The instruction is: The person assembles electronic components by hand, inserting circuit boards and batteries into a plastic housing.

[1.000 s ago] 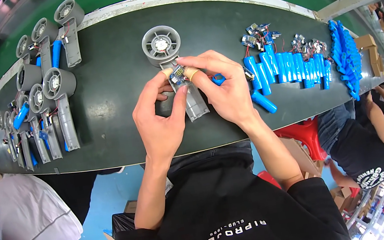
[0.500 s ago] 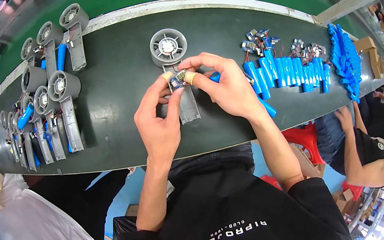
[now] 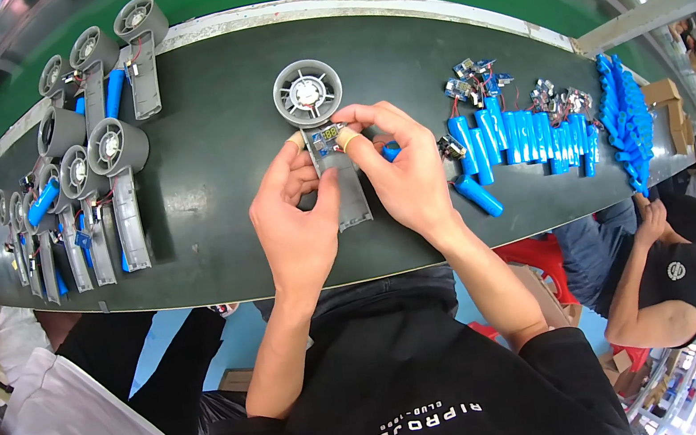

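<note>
A small blue circuit board with a digit display lies at the upper end of a gray handle; we take it as the centre of our clock. It has just come down from a tilted pose between the fingertips to lie nearly flat and in line with the handle; we judge it to be settling into place, though whether it is fully seated we cannot tell.

At 12 o'clock, joined to the handle, is a round gray fan head. At 7 o'clock our left hand has its grip closed on the handle's side; at 4 o'clock our right hand grips the board's right edge between thumb and index finger. Covers sit on our left index finger and right thumb. A blue cell partly shows by the right hand.

Compared with half a second ago, our left thumb has slid off the board, down beside the handle, and the handle's free end has swung slightly towards 5 o'clock.

Farther out on the dark tabletop, gray fan units gather at 9 to 10 o'clock. At 3 o'clock lie wired blue cells, then a long blue heap. A co-worker sits at 4 o'clock.
</note>
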A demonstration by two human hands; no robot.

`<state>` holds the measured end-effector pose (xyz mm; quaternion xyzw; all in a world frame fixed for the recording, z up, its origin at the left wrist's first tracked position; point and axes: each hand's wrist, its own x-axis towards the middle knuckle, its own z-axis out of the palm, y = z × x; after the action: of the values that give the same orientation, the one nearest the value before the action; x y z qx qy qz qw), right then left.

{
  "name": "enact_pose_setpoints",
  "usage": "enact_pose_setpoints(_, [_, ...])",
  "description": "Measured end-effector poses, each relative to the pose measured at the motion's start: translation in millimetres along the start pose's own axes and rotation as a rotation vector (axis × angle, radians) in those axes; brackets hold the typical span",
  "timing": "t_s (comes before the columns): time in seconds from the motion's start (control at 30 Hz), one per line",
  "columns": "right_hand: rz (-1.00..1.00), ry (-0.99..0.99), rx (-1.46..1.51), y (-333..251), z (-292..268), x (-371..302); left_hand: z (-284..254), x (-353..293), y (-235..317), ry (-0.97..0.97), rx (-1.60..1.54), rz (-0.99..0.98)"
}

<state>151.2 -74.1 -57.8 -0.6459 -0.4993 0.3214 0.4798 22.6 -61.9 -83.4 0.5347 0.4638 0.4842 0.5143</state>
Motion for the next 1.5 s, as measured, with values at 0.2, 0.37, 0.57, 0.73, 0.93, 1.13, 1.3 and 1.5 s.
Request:
enact_pose_setpoints(0.2, [0.019,0.044,0.084,6,9,-4,-2,2,10,-0.057,-0.11,-0.188])
enact_pose_setpoints(0.37, [0.026,0.074,0.052,4,11,-4,-1,1,12,-0.062,-0.114,-0.198])
enact_pose_setpoints(0.57, [0.033,0.175,0.011,4,17,-7,1,1,7,-0.105,-0.104,-0.21])
enact_pose_setpoints(0.73, [0.018,0.184,-0.034,1,18,-8,0,1,8,-0.112,-0.135,-0.194])
enact_pose_setpoints(0.93, [0.054,0.203,0.064,3,19,-6,0,2,8,-0.126,-0.13,-0.196])
enact_pose_setpoints(1.13, [0.215,0.119,0.174,8,14,-1,-1,3,10,-0.133,-0.089,-0.195])
enact_pose_setpoints(1.3, [0.236,0.104,0.192,5,13,-1,-1,9,17,-0.14,-0.14,-0.24])
enact_pose_setpoints(1.5, [0.299,0.063,0.234,3,8,4,-2,23,16,-0.163,-0.141,-0.327])
